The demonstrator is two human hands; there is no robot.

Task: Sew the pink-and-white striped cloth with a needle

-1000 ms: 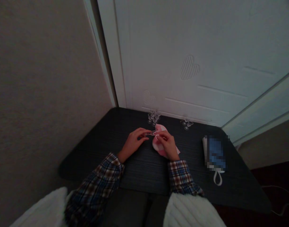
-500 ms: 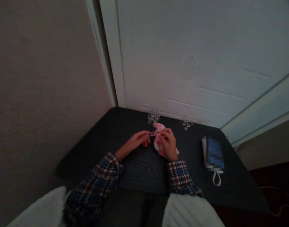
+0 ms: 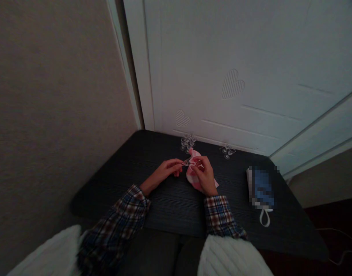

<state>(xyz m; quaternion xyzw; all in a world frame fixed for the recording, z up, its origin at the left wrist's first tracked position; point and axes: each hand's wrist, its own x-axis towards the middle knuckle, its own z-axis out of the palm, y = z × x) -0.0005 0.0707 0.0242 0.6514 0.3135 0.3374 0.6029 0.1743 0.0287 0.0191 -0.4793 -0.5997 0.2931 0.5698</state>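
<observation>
Pinched closed at the fingertips, the left hand (image 3: 168,169) grasps the narrow end of a small, clear, stemmed cup (image 3: 186,162) just below the centre of the frame. To its right, the right hand (image 3: 205,177) grips a soft, pink-and-white patterned cloth (image 3: 192,179), with thumb and forefinger bunching it against the cup's wider end. The cup lies tilted, nearly sideways, between the two hands (how far the cloth reaches inside it is too small to tell). One fold of cloth stands up above the right fingers, and a corner pokes out beside the right wrist.

Both forearms, in blue, brown and white plaid sleeves (image 3: 219,214), come up from the lower edge over a dark, wood-grained table (image 3: 170,214) with rounded corners. Just above the hands in the frame, a tight cluster of small, clear, stemmed cups (image 3: 188,142) stands near the table's far edge; right of centre, a smaller group of similar cups (image 3: 228,151) sits near that edge too. On the right side of the frame lies a blue, rectangular object (image 3: 262,187), blurred by pixelation, with a white loop strap (image 3: 265,218) at its lower end. Behind the table rises a white panelled door (image 3: 193,57) with raised, striped hearts (image 3: 232,84).
</observation>
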